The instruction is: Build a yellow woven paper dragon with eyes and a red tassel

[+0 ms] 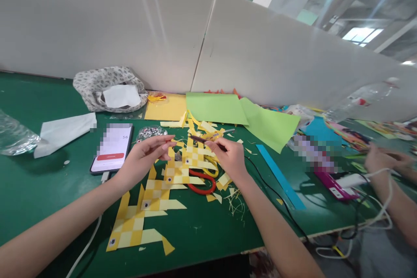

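Observation:
My right hand (pixel 229 155) grips a dark slim stick-like tool (pixel 197 139), its tip pointing left toward my left hand. My left hand (pixel 148 154) has its thumb and fingers drawn together in a pinch; whatever lies between the fingertips is too small to make out. Below the hands, several yellow woven paper fish (pixel 132 226) with googly eyes lie in a slanting row on the green table. Scissors with red handles (pixel 202 189) and another yellow handle (pixel 211 169) rest beside them. A clear pack of googly eyes (pixel 150 132) sits behind my left hand.
A charging phone (pixel 112 145) lies at left, near a patterned cloth bag (pixel 109 89). Green paper sheets (pixel 216 108) and yellow scraps (pixel 208 127) spread behind my hands. On the right are a blue strip (pixel 280 176), cables, a magenta power bank (pixel 335 186) and another person's hands (pixel 384 160).

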The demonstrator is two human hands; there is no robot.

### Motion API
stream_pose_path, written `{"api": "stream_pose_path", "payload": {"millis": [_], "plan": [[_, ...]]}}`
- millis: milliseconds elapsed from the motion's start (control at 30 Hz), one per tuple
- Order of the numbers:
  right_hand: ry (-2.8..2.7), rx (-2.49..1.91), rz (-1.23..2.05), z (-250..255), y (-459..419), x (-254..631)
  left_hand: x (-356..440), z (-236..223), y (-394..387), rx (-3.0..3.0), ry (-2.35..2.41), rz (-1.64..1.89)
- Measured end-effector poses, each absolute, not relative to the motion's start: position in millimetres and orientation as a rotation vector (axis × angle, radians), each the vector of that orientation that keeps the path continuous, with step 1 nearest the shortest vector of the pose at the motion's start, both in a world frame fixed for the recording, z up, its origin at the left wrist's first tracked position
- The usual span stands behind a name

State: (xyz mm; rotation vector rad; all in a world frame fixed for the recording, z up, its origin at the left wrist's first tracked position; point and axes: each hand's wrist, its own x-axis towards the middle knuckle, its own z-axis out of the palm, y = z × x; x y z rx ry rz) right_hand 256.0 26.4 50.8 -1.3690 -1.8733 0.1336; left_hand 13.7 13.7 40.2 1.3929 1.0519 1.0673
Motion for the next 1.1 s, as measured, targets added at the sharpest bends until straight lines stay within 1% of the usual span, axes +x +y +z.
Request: {"api": "stream_pose_path", "payload": {"millis": [67, 233, 300, 433, 700, 867, 1100], "plan": [[-1.889, -1.337, 0.16, 50, 23, 254, 13, 35, 13, 1.385, 1.037, 1.059], [-2.049, -1.227, 0.423, 46, 22, 249, 8, 26, 11, 1.371, 1.027, 1.034], [-2.124, -1.241, 0.453, 43, 22, 248, 7, 26, 10, 1.391, 1.06, 1.057], [-2.186, -1.266, 0.38, 38, 21, 246, 6, 30, 8, 1.449, 1.15, 1.136], [-2.048, -1.167, 0.247, 39, 18, 245, 8, 29, 7, 1.351, 1.135, 1.22], [-2.132, -1.132, 0.305, 44, 17, 247, 8, 30, 7, 1.379, 1.098, 1.172], [-2.202, -1.061, 0.153, 41, 18, 247, 9, 32, 5, 1.433, 1.106, 1.081]]}}
